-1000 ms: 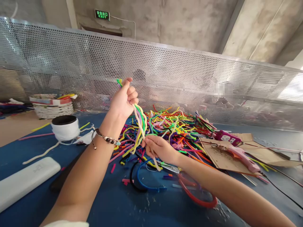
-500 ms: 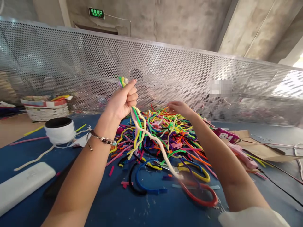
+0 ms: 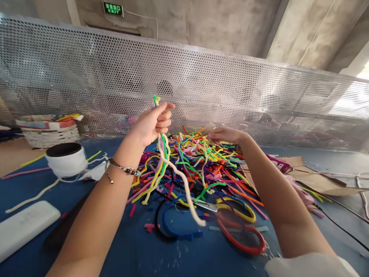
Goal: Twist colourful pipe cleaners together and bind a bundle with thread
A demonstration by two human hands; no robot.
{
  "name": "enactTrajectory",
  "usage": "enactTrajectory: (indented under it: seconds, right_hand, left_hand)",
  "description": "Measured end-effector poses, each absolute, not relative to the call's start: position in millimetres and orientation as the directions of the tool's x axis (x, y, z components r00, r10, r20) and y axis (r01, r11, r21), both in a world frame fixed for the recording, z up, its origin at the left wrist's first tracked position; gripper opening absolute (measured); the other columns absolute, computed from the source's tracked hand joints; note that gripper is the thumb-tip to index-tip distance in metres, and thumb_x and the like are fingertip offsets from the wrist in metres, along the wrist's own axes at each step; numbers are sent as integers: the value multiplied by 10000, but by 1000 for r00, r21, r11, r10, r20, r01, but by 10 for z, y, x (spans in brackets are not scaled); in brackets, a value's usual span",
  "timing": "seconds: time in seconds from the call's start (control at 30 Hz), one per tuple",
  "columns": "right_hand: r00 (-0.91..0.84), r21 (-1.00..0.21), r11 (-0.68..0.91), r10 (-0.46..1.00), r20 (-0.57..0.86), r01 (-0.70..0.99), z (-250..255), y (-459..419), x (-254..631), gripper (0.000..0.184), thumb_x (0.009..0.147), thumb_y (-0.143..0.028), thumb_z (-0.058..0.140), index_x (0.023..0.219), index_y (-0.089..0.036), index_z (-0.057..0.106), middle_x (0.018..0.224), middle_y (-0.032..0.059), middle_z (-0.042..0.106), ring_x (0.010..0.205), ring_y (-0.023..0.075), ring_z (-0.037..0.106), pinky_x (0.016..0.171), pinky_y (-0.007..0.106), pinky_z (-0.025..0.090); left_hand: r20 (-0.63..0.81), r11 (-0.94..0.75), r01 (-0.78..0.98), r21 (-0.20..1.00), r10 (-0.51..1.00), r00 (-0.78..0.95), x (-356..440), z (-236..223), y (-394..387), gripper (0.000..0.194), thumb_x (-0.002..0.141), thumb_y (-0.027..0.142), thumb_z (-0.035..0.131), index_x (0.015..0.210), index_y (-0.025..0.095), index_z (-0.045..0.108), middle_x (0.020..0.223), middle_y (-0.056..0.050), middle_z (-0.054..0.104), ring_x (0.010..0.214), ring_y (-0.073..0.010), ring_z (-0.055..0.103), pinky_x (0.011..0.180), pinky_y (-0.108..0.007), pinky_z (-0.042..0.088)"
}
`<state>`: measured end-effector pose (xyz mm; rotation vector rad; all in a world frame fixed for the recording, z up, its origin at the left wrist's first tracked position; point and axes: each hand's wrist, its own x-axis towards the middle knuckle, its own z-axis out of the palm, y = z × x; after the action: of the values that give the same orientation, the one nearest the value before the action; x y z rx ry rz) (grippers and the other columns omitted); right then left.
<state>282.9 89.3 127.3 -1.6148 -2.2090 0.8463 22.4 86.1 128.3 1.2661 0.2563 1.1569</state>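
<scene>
My left hand (image 3: 152,122) is raised above the table, fingers closed around a bunch of pipe cleaners (image 3: 162,161) in cream, yellow, green and purple. Their ends hang down, and the cream one trails to the blue tabletop. My right hand (image 3: 224,134) reaches over the far side of a big pile of coloured pipe cleaners (image 3: 201,161), fingers curled together at a strand; what it grips is too small to make out. A bracelet sits on my left wrist.
Plastic headbands in blue, black (image 3: 173,223), red (image 3: 242,238) and yellow lie near the front with scissors (image 3: 206,206). A white tape roll (image 3: 65,159), a white case (image 3: 24,227), a basket (image 3: 47,130), cardboard (image 3: 317,181) and a pink glue gun surround the pile. A perforated metal screen (image 3: 201,96) stands behind.
My right hand let go of the hanging bunch near the front and moved out over the far part of the pile. My left hand stayed raised, drifting slightly right.
</scene>
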Motion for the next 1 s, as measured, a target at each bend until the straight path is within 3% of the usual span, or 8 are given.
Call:
enactTrajectory:
  seconds: [0.07,0.13,0.23,0.37,0.53,0.67,0.83,1.0]
  right_hand:
    - [-317,-543,217,944,-96,811,1299,848,2748,391,773,-469,428,821,-132,620,787,45,616,617,73,500,581,198,392]
    - [-215,-350,157,967,-136,924,1267,810,2653,467,758,-543,415,838,-135,627,817,69,630,629,105,535,592,227,414]
    - [-10,-56,5,996,-92,998,1130,802,2558,517,681,-613,481,665,-119,636,693,109,613,686,206,575,640,313,423]
    - [118,12,-118,992,48,993,931,866,2579,489,636,-616,528,514,-147,589,593,135,563,775,292,569,669,391,409]
    - [63,-35,-61,996,56,998,774,899,2630,353,595,-434,631,385,-179,504,382,36,447,578,192,542,573,296,389]
    - [-34,-145,54,990,134,988,666,846,2608,293,613,-271,579,373,-172,444,372,-8,392,484,121,458,516,242,321]
    - [-59,-303,187,920,387,934,778,794,2544,253,722,-271,391,501,-165,451,463,-25,407,478,88,389,490,221,282]
    - [-22,-427,315,825,565,847,979,665,2235,268,820,-320,249,703,-175,441,536,-16,483,463,84,410,489,209,316]
  left_hand:
    - [406,-145,-501,853,787,465,241,1268,863,285,894,157,300,732,121,531,447,92,206,288,-11,187,289,-111,137]
    - [393,-141,-481,865,786,477,250,1256,863,283,896,177,308,736,122,535,450,93,206,288,-11,181,290,-108,142]
    - [386,-124,-483,867,780,492,254,1247,872,327,904,263,300,738,124,545,449,94,208,287,-11,174,291,-106,145]
    - [406,-122,-543,831,801,441,257,1239,891,460,910,359,213,713,129,559,422,95,190,274,-19,148,285,-114,141]
    - [403,-138,-529,837,810,427,277,1223,899,491,895,417,233,677,140,576,396,96,173,261,-24,140,285,-121,130]
    - [385,-141,-519,843,832,399,304,1218,896,566,894,438,189,590,133,556,371,96,146,248,-22,115,282,-127,98]
    - [341,-128,-478,869,855,390,340,1206,904,582,909,347,161,514,120,523,345,93,130,239,-24,102,284,-136,84]
    - [284,-97,-403,910,854,435,452,1137,880,479,902,371,213,644,134,541,361,106,161,251,-28,103,290,-140,77]
